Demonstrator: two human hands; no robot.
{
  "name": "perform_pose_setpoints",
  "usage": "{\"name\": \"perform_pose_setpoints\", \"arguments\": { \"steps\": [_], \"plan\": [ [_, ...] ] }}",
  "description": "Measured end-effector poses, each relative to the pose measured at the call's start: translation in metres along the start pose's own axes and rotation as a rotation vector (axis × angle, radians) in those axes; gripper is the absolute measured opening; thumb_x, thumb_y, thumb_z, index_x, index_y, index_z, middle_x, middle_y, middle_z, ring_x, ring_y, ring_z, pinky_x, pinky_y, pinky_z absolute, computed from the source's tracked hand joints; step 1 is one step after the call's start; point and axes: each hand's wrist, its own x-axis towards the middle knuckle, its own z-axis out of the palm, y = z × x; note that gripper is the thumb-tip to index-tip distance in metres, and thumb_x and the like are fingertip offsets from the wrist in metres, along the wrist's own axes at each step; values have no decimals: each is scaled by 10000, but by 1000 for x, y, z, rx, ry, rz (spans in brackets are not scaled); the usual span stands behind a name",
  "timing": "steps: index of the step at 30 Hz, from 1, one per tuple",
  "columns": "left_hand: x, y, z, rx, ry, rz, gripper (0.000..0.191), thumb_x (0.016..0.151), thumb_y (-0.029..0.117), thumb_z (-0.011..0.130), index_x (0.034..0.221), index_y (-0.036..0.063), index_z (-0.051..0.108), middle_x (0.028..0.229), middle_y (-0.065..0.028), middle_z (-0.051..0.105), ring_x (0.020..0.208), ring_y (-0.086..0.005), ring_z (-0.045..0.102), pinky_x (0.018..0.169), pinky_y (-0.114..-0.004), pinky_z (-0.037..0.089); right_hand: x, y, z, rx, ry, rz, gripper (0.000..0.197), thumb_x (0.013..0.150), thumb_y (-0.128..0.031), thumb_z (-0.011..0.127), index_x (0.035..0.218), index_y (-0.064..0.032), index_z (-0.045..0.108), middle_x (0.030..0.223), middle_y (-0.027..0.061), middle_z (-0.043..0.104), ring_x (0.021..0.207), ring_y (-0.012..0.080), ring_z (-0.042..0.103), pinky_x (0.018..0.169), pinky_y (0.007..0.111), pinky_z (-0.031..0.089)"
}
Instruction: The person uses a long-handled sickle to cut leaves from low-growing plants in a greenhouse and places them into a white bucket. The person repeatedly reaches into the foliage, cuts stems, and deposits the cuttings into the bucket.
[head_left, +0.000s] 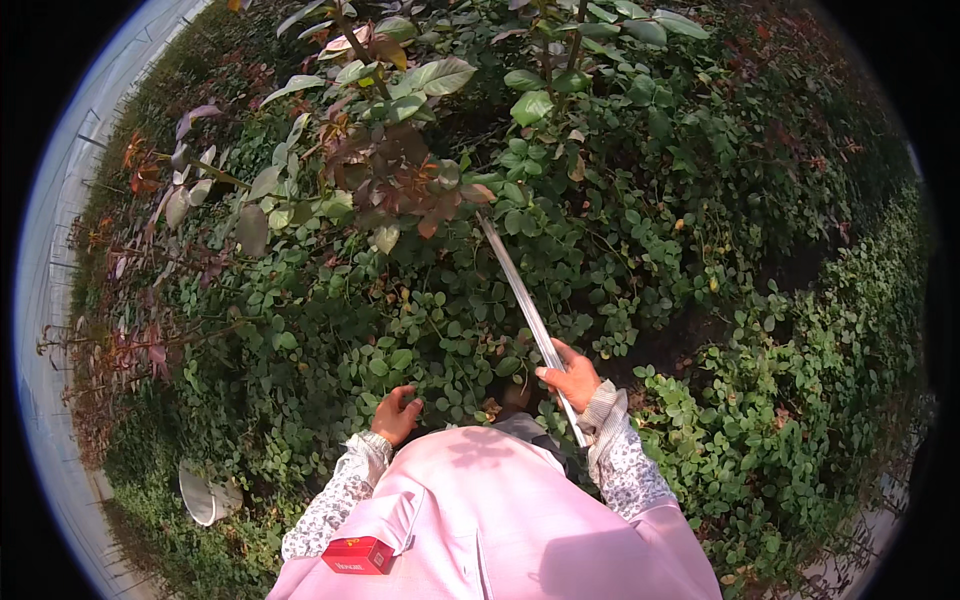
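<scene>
My right hand (574, 377) grips a long, straight, pale metallic-looking bar (523, 296) partway along its length. The bar slants up and to the left, and its far tip meets the leaves of the rose-like bushes (442, 330). Its near end lies by my right cuff. My left hand (397, 415) is over the low green leaves in front of my body, fingers apart and slightly curled, with nothing seen in it. A taller stem with reddish-brown leaves (390, 176) rises beyond the bar's far end.
A white bucket (206, 496) lies tipped among the plants at lower left. Thick stems with large leaves (431, 79) reach up close to the view at the top. Bare dark soil (679, 341) shows at right. A red box (357, 555) sits in my pink garment's pocket.
</scene>
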Motion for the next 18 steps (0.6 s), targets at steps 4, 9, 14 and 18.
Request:
{"name": "perform_pose_setpoints", "arguments": {
  "steps": [4,9,14,18],
  "plan": [
    [1,4,6,-53,-31,46,462,900,288,617,1257,13,517,960,-154,654,713,-187,642,625,-306,535,9,-33,5,-58,30,-47,723,838,-206,685,1434,-20,321,629,-7,503,426,78,453,374,235,378],
    [-10,-4,0,-208,-50,129,404,910,294,593,1199,14,568,926,-109,653,687,-170,626,635,-301,513,-2,-43,28,140,-27,-39,636,871,-185,656,1406,-72,332,584,-3,482,395,94,443,349,249,366],
    [-21,-45,-11,-375,-56,80,359,912,263,580,1130,-22,593,915,-104,647,677,-165,617,616,-293,512,-48,-19,55,141,7,77,509,912,-161,592,1371,-96,380,577,7,472,371,112,436,336,258,377],
    [-21,-83,2,-463,-153,-24,294,933,237,553,1107,4,599,882,-82,643,646,-130,593,586,-275,490,-102,-5,75,57,27,125,613,921,-169,574,1448,-79,274,568,14,460,364,128,438,332,277,363]
  ]
}}
